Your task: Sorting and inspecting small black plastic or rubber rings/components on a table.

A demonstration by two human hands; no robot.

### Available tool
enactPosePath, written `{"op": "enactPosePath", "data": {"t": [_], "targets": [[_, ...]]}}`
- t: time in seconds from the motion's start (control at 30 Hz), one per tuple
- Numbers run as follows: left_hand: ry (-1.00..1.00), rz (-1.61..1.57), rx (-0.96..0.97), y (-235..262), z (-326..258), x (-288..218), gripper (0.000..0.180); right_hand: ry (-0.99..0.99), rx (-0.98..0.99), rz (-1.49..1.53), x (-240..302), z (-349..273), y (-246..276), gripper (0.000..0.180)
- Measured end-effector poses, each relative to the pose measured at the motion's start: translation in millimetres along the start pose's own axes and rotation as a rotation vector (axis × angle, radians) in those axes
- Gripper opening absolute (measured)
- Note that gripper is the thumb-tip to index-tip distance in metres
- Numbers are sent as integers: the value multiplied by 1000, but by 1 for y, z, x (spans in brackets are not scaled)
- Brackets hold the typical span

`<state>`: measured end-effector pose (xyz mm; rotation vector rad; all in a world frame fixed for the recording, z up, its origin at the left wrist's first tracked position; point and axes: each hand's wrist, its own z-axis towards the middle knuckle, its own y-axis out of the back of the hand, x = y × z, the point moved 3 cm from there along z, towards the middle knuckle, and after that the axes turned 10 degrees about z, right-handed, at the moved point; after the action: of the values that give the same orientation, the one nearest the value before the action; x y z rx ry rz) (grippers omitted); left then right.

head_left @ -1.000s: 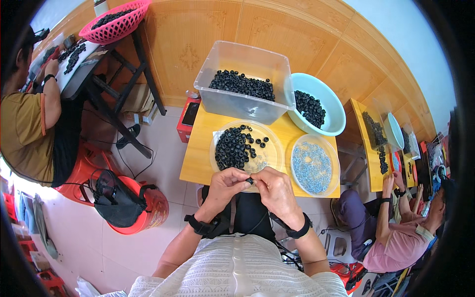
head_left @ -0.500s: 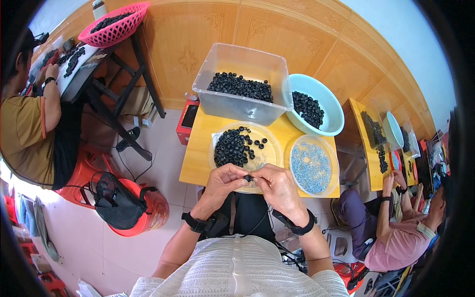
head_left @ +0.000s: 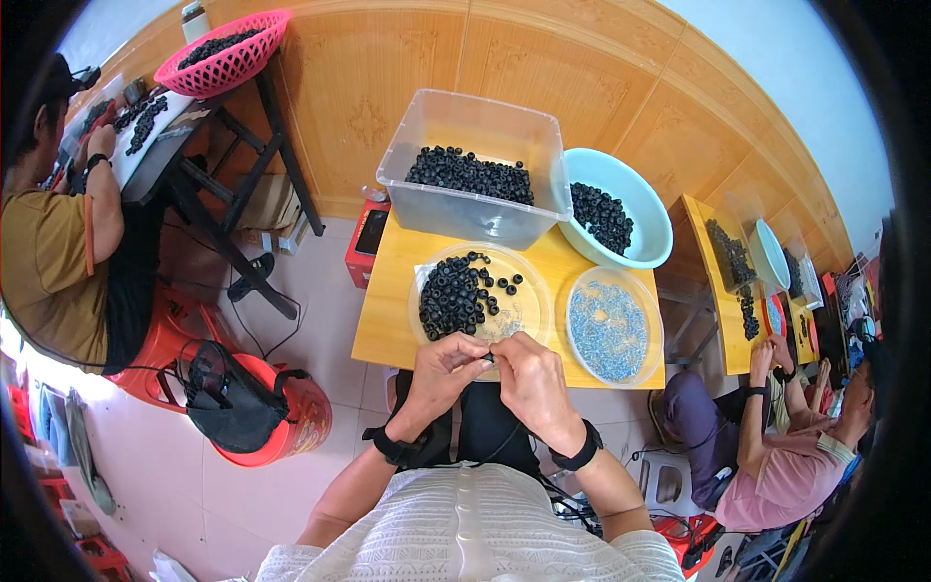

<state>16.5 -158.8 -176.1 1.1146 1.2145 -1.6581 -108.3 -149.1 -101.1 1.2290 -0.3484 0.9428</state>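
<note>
1. L hand & R hand meet nr bench's near edge; both grips clamped on small blk piece btwn them.
2. Just beyond: round clear tray, loose blk pcs mostly on its L.
3. R of tray: round clear dish w/ blue bits.
4. Far: clear box L, lt-blue bowl R, more blk pcs in each.

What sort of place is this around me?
Probably a small workshop: the clear bin and light-blue basin hold small black pieces, and a co-worker in pink sits at another yellow table.
</note>
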Motion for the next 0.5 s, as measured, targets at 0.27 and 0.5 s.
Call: {"op": "enactPosePath", "data": {"t": [0.27,0.5], "targets": [[-25,24,-65,-1,-1,-3,16,-293,-53,435,-28,-3,-3,14],[13,86,-221,-2,-3,3,14,38,-172,114,-9,-11,-16,19]]}}
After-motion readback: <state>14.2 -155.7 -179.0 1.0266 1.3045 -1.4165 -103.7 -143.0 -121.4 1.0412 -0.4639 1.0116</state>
